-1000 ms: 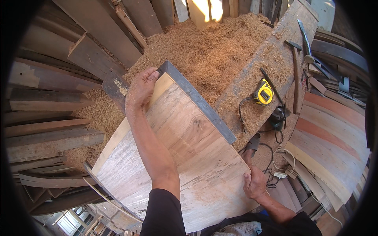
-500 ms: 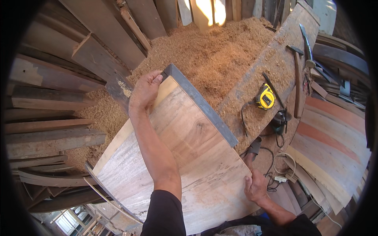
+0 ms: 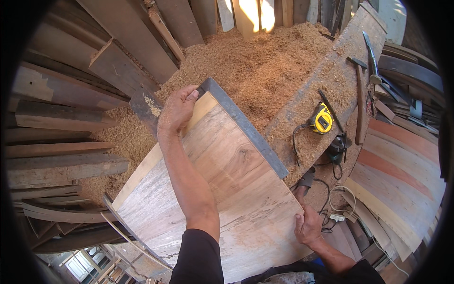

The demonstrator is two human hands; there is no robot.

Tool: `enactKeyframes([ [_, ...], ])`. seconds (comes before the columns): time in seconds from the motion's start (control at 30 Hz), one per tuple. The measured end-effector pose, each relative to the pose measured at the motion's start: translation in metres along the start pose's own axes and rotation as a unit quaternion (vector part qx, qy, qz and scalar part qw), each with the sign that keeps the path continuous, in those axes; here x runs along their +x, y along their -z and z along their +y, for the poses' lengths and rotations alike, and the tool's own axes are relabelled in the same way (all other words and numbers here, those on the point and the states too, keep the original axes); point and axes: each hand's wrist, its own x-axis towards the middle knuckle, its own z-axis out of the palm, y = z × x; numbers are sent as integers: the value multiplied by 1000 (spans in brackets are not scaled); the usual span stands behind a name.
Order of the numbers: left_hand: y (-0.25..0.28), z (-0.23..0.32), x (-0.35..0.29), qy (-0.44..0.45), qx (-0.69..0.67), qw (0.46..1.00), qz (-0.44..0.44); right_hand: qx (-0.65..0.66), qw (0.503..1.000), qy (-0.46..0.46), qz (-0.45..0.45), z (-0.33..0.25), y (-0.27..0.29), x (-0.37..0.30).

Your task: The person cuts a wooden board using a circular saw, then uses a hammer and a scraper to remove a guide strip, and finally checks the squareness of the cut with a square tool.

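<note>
- Your left hand (image 3: pixel 177 111) is stretched far out. Its fingers (image 3: pixel 190 97) curl over the far top corner of the big wood board (image 3: pixel 227 189), gripping that edge tight.
- Your right hand (image 3: pixel 308 228) is low & close to you, w/ fingers (image 3: pixel 301 218) wrapped on the board's right edge, holding on too.
- The board is wide & pale, tilted up on its side between your 2 hands. It fills the middle, from the far corner down to your chest.
- A dark gray edge strip (image 3: pixel 246 128) runs along the board's upper right side, from your left hand down toward the bench.
- The board's left edge is a lighter yellow stripe, close to the sawdust pile (image 3: pixel 255 66).
- Just right of the gray strip is a long workbench (image 3: pixel 326 90), dusty w/ sawdust. The board's edge looks very near it, maybe touching; can't tell for sure.
- On the bench: a yellow tape measure (image 3: pixel 321 118) & a hammer (image 3: pixel 359 94), well apart from your hands.
- Below the bench, a dark power tool (image 3: pixel 338 144) w/ cords (image 3: pixel 331 208) on the floor, near your right hand. Tight room there.
- Left side: stacked old planks (image 3: pixel 61 128) crowd close to the board's left edge. Little room.
- Far side: soft sawdust, the most open spot.
- Right side: curved planks (image 3: pixel 402 180) in a stack, well apart.
</note>
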Motion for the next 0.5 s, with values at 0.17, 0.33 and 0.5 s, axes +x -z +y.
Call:
enactKeyframes([
  [0.17,0,-9,3,-5,-31,999,-7,-1,1000,6,3,-1,-1,1],
  [0.33,0,-1,2,19,-29,999,-2,-3,1000,0,4,-3,1,1],
  [0.5,-1,4,0,7,14,1000,-15,-26,1000,11,13,-4,1,-1],
])
